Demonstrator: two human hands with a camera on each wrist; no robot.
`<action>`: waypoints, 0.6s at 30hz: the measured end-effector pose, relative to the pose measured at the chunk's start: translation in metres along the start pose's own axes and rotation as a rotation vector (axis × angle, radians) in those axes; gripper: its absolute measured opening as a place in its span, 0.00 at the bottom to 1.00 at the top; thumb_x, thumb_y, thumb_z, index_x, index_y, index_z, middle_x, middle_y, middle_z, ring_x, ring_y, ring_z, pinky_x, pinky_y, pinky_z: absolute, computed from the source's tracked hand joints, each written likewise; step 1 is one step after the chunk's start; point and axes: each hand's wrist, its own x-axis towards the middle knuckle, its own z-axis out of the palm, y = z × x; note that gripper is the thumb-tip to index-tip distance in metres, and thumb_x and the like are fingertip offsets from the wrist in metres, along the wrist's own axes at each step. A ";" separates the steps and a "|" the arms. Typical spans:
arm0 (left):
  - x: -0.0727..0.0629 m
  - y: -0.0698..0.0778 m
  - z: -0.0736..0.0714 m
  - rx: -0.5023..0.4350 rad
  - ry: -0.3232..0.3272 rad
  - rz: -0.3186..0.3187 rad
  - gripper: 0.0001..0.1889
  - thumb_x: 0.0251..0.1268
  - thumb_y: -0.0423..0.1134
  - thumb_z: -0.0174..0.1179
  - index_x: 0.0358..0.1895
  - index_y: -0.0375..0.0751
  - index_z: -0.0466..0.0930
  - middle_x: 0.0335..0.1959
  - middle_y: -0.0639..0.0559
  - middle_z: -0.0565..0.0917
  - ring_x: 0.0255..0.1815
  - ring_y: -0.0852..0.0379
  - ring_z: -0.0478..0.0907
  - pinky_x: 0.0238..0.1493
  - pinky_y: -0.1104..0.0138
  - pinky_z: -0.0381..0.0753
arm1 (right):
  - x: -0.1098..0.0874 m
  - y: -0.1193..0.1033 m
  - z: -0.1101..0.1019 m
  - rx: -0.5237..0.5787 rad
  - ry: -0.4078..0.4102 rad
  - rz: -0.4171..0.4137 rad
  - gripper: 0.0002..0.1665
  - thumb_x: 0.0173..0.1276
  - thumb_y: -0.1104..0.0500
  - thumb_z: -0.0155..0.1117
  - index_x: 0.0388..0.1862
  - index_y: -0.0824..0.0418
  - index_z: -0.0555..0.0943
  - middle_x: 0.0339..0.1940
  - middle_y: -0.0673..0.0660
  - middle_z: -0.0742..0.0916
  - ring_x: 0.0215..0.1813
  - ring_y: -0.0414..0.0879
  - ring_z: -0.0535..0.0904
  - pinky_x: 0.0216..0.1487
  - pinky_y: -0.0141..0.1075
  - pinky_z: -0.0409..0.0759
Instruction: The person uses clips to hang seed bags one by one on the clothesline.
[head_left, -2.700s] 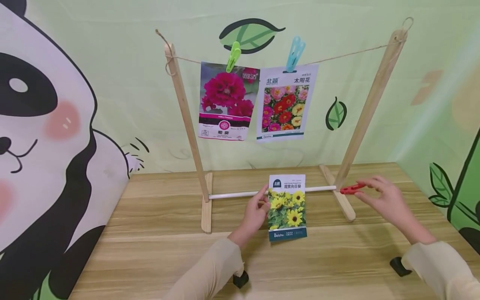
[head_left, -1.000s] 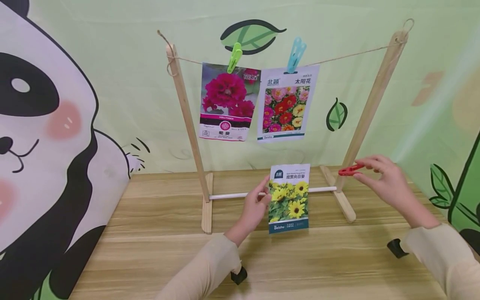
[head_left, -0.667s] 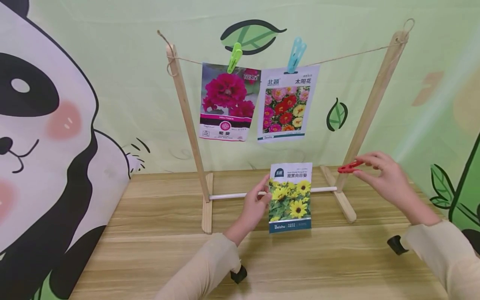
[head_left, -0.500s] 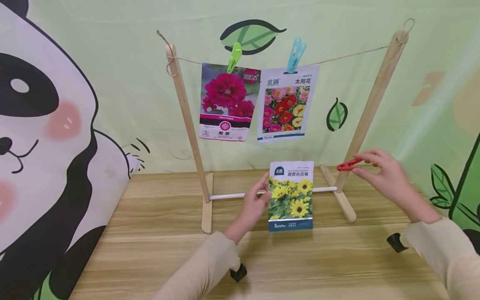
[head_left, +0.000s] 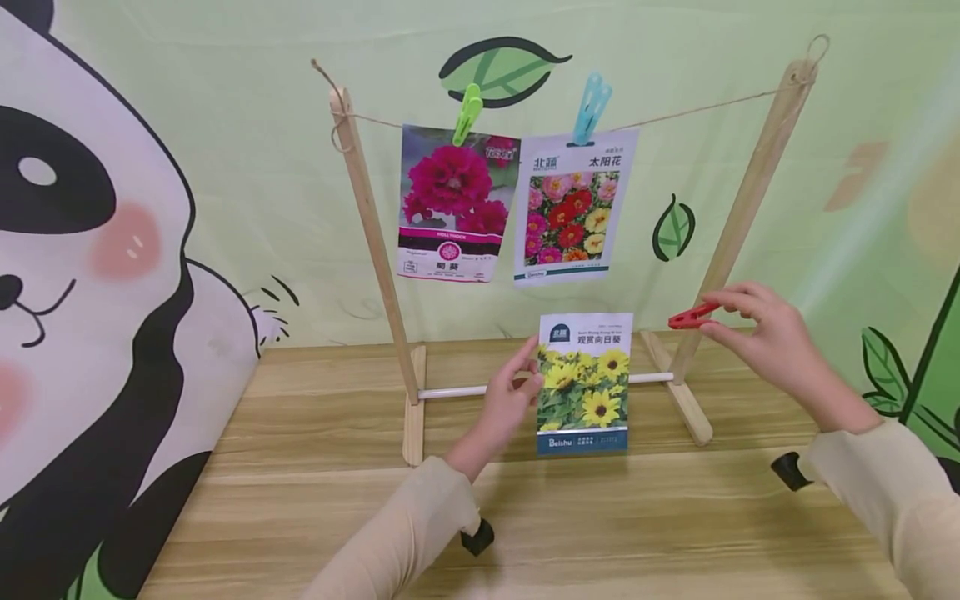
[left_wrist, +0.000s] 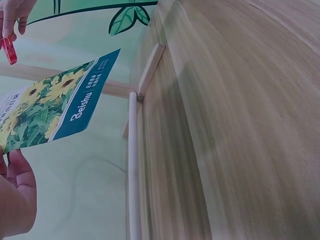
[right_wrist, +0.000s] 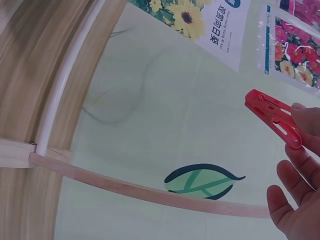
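My left hand (head_left: 510,400) pinches the left edge of a sunflower seed packet (head_left: 583,383), held upright above the table with its printed front towards me. To the right, my right hand (head_left: 765,342) holds a red clothespin (head_left: 692,317) between thumb and fingers, its nose pointing left. In the right wrist view the clothespin (right_wrist: 272,117) is apart from any paper. Above hang a hollyhock seed packet (head_left: 457,204) under a green clothespin (head_left: 468,115) and a second flower seed packet (head_left: 576,208) under a blue clothespin (head_left: 592,108), both on a twine line (head_left: 697,111).
The twine runs between a left wooden post (head_left: 373,242) and a right wooden post (head_left: 750,200). A white rod (head_left: 457,392) joins their feet on the wooden table (head_left: 315,517). Behind stands a printed backdrop (head_left: 285,167) with a panda and leaves.
The sunflower packet has risen off the table area and turned to face me more squarely. My right hand, with the red clothespin, has moved up and slightly left.
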 end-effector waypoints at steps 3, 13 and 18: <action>0.001 0.002 0.000 0.004 -0.005 0.001 0.29 0.60 0.25 0.48 0.64 0.54 0.61 0.35 0.52 0.68 0.23 0.59 0.63 0.24 0.75 0.69 | 0.003 -0.002 -0.002 0.002 0.001 0.007 0.20 0.48 0.68 0.67 0.43 0.68 0.79 0.39 0.57 0.80 0.39 0.24 0.62 0.37 0.24 0.62; -0.006 0.031 -0.001 -0.003 -0.055 0.013 0.29 0.60 0.24 0.47 0.65 0.47 0.58 0.35 0.51 0.68 0.23 0.58 0.63 0.25 0.76 0.69 | 0.012 -0.009 -0.008 -0.019 0.002 -0.016 0.20 0.48 0.68 0.67 0.43 0.67 0.79 0.39 0.57 0.80 0.39 0.25 0.62 0.36 0.25 0.62; -0.008 0.041 -0.001 0.032 -0.062 0.010 0.29 0.60 0.25 0.46 0.65 0.47 0.57 0.36 0.51 0.68 0.23 0.61 0.64 0.26 0.76 0.70 | 0.017 -0.012 -0.011 -0.036 -0.009 -0.033 0.19 0.49 0.67 0.67 0.44 0.67 0.79 0.39 0.57 0.79 0.39 0.27 0.62 0.36 0.26 0.62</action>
